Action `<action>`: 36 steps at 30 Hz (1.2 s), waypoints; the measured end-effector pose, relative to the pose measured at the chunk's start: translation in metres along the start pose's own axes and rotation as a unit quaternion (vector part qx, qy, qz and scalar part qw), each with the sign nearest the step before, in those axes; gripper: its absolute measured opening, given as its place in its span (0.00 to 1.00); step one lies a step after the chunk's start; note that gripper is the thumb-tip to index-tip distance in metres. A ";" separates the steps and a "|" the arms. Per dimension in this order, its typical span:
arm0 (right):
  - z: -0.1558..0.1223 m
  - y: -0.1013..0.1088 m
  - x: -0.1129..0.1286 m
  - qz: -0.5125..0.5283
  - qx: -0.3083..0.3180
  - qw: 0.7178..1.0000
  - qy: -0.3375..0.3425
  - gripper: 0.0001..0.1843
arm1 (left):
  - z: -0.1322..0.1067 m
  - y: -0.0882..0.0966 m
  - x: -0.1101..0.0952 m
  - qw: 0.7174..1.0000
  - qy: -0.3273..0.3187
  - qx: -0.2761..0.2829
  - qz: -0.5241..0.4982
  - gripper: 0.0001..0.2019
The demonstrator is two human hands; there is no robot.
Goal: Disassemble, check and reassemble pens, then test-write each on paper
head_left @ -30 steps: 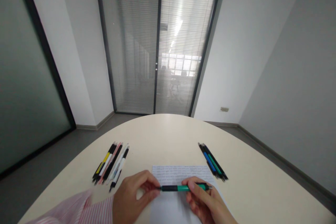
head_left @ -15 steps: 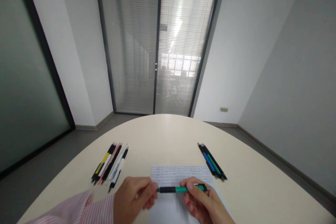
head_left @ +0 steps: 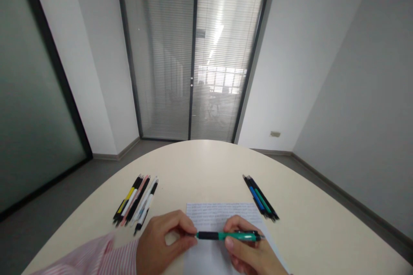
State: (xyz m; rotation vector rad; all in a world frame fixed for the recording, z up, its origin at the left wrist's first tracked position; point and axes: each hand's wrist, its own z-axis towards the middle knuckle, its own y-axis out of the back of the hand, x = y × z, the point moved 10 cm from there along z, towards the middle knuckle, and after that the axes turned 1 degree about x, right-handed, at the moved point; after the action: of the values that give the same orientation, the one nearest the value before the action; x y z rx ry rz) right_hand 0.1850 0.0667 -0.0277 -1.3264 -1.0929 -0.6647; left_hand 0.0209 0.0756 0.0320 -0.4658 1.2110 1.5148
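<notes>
green pen [head_left: 226,236] held level over the sheet of paper [head_left: 219,214]
left hand [head_left: 163,234] and right hand [head_left: 247,240] pinch it at either end; a slackened grip could drop it and let it roll.

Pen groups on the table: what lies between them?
Head view: a written sheet of paper lies between the mixed pen group and the blue-and-green pen group, with a green-and-black pen held over it.

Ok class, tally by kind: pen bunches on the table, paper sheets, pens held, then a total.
Pen bunches, left bunch and right bunch: 2
Sheet of paper: 1
Green-and-black pen held: 1
Total: 4
</notes>
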 end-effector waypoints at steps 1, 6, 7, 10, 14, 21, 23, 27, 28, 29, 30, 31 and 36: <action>0.000 -0.001 0.000 -0.006 0.007 1.000 0.004 0.18 | 0.000 0.000 -0.002 1.000 -0.011 0.001 -0.007 0.04; -0.001 -0.008 0.005 -0.049 0.035 0.998 0.028 0.16 | -0.002 -0.007 -0.001 0.999 -0.003 0.029 -0.017 0.03; -0.001 -0.011 0.006 -0.059 0.049 0.996 0.037 0.16 | -0.003 -0.008 0.000 0.999 0.001 0.031 -0.016 0.03; -0.002 -0.021 0.009 -0.044 0.088 0.994 0.054 0.15 | -0.007 -0.011 -0.001 0.999 0.006 0.039 -0.011 0.01; -0.004 -0.025 0.001 0.032 0.099 0.995 0.002 0.16 | -0.008 -0.015 -0.003 0.998 0.014 0.061 -0.020 0.01; -0.009 -0.026 -0.005 0.074 0.104 0.990 -0.059 0.17 | -0.004 -0.010 -0.023 0.993 -0.107 0.034 -0.020 0.13; -0.010 -0.027 -0.004 0.082 0.110 0.989 -0.063 0.16 | -0.004 -0.009 -0.025 0.993 -0.116 0.029 -0.019 0.14; -0.010 -0.022 0.001 0.103 0.083 0.990 -0.052 0.14 | 0.000 -0.004 -0.025 0.994 -0.108 0.021 0.000 0.08; -0.009 -0.019 0.003 0.108 0.068 0.991 -0.046 0.14 | 0.001 -0.002 -0.024 0.994 -0.105 0.017 0.008 0.06; -0.008 -0.016 0.005 0.114 0.052 0.991 -0.040 0.13 | 0.002 -0.001 -0.022 0.995 -0.100 0.015 0.019 0.05; -0.008 -0.012 0.006 0.119 0.034 0.992 -0.034 0.13 | 0.003 -0.001 -0.018 0.995 -0.094 0.017 0.032 0.06; -0.007 -0.008 0.006 0.124 0.017 0.992 -0.030 0.12 | 0.004 -0.003 -0.014 0.995 -0.087 0.026 0.049 0.08; -0.004 0.003 0.004 0.149 -0.020 0.988 -0.013 0.13 | -0.001 -0.019 0.010 0.989 -0.074 0.065 0.109 0.16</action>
State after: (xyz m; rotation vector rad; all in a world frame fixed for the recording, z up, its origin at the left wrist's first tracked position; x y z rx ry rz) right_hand 0.1900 0.0643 -0.0248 -1.5001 -0.8797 -0.4504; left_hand 0.0342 0.0778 0.0154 -0.1349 1.2652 1.6129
